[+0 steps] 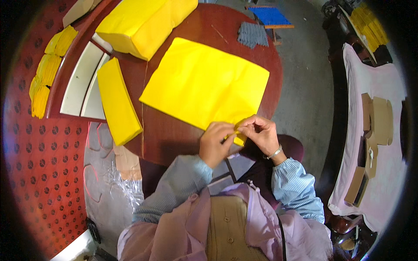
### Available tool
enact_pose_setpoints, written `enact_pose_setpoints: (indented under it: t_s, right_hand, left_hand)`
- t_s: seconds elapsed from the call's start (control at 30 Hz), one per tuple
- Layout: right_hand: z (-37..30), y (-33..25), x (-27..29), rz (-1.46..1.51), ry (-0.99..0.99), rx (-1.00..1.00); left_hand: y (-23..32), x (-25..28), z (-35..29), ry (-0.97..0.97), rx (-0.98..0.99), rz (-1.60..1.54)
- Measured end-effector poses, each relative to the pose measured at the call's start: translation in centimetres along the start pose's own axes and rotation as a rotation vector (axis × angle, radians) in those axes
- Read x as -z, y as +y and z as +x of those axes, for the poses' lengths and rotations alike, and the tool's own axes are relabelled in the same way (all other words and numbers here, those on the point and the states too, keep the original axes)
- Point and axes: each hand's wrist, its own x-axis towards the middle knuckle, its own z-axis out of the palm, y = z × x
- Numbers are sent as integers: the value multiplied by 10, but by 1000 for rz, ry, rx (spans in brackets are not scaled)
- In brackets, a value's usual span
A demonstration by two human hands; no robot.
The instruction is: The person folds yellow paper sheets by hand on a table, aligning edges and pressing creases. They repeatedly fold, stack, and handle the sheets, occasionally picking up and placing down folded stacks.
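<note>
A yellow sheet [208, 82], paper or thin cloth, lies flat and slightly creased on the round red-brown table [200, 21]. Its near right corner sticks out past the table's edge toward me. My right hand [261, 134], with a bracelet at the wrist, pinches the sheet close to that corner between thumb and fingertips. On the other side of the corner, my left hand [215, 141] is curled, a little blurred, with its fingers closed on the sheet's near edge. A small yellow flap [239, 139] shows between the two hands.
To the left stand a narrow yellow stack [118, 102] and a larger yellow stack [135, 26]. A grey knitted cloth [253, 35] lies at the table's far right, near a blue-topped stool [269, 16]. Cardboard pieces [382, 122] rest on a cloth-covered surface at right.
</note>
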Motion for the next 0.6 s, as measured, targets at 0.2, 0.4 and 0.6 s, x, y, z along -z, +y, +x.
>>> enact_pose_setpoints:
  t_s: [0.2, 0.4, 0.6]
  right_hand:
    - [138, 0, 46, -429, 365, 404]
    - [283, 30, 75, -1273, 418, 297]
    - [248, 12, 98, -1049, 292, 274]
  left_hand:
    - [2, 1, -2, -18, 4, -15]
    - [3, 2, 2, -14, -2, -71]
    - [1, 3, 1, 2, -47, -26]
